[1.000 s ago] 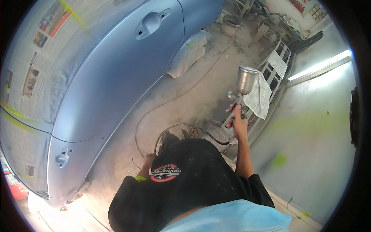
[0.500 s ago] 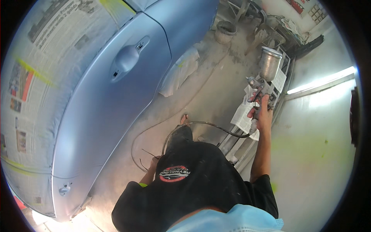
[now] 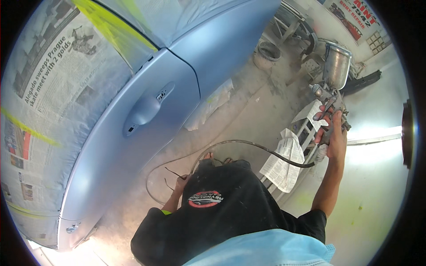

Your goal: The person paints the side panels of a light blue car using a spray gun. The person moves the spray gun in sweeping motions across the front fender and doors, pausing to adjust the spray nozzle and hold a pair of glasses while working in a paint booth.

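Observation:
My right hand (image 3: 336,135) is wrapped round the grip of a metal spray gun (image 3: 329,98), held upright at the right with its silver paint cup (image 3: 337,66) on top. A dark air hose (image 3: 248,142) runs from the bottom of the grip, arcing left toward my left hand (image 3: 181,182). That hand is low beside my dark shirt, its fingers closed round the hose, partly hidden; thin dark ends stick out next to it. To the left stands a car with light-blue painted door panels (image 3: 155,84), apart from the gun, its door handle recess (image 3: 144,111) bare.
Newspaper (image 3: 62,62) and yellow-green tape (image 3: 104,22) mask the car's upper side. A bucket (image 3: 267,54) stands on the dusty floor at the back. A metal rack with newspaper sheets (image 3: 284,159) lines the right wall. The hose loops over the floor by my feet (image 3: 208,156).
My right hand has moved right and slightly up with the spray gun, away from the car. The view has shifted, and the hose now stretches farther right. My left hand stays low by my shirt.

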The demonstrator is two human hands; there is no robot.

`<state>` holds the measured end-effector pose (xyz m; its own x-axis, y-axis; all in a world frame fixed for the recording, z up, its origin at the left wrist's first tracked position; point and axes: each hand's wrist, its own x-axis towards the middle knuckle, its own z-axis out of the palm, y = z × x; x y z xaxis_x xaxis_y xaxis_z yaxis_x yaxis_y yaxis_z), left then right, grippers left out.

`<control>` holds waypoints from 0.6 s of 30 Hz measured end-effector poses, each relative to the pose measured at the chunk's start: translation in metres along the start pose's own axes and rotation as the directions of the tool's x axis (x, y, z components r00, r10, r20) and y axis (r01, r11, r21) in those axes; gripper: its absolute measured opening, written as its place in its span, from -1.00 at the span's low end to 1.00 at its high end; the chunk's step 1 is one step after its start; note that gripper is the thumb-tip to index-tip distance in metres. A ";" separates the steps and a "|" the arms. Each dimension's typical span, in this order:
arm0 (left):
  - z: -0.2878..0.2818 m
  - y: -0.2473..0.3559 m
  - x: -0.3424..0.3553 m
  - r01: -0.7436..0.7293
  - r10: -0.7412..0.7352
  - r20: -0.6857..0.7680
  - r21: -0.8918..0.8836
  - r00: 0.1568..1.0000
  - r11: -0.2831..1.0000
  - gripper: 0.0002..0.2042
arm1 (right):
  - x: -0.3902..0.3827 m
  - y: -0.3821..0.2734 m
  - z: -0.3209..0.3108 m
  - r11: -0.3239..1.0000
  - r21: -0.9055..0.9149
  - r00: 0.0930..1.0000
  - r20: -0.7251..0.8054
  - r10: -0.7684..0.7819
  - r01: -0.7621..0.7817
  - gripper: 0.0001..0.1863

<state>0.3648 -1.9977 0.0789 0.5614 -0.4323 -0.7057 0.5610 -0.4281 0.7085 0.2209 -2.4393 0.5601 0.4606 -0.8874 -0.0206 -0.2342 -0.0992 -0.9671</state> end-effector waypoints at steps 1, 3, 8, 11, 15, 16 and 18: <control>0.002 0.003 0.006 -0.013 0.013 -0.024 -0.007 1.000 1.000 -0.66 | 0.012 -0.005 0.005 0.999 -0.028 0.998 0.040 -0.039 0.041 -0.33; 0.006 0.007 0.019 -0.009 0.011 -0.056 0.035 0.998 0.999 -0.65 | 0.035 -0.009 0.006 0.999 0.015 0.998 0.059 -0.034 0.033 -0.33; 0.034 0.022 0.036 -0.082 0.090 -0.067 0.110 0.994 0.991 -0.64 | 0.087 -0.030 0.000 1.000 0.019 0.990 0.140 -0.024 0.022 -0.34; 0.063 0.054 0.028 -0.099 0.154 -0.175 0.286 0.972 0.953 -0.62 | 0.126 -0.031 -0.006 0.992 0.081 0.981 0.157 -0.113 0.101 -0.33; 0.110 0.050 0.047 -0.117 0.123 -0.198 0.045 0.972 0.992 -0.60 | 0.179 -0.047 -0.023 0.995 0.055 0.940 0.327 -0.096 0.083 -0.31; 0.123 0.056 0.053 -0.097 0.113 -0.214 0.081 0.970 0.992 -0.60 | 0.192 -0.049 -0.030 0.994 0.053 0.927 0.360 -0.104 0.091 -0.32; 0.144 0.063 0.056 -0.060 0.093 -0.267 0.131 0.959 0.990 -0.60 | 0.217 -0.052 -0.037 0.991 0.062 0.900 0.416 -0.131 0.116 -0.33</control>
<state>0.3440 -2.1630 0.0838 0.7529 -0.2430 -0.6117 0.4422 -0.5015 0.7436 0.3019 -2.6437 0.6153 0.8015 -0.5980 0.0028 -0.1256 -0.1730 -0.9769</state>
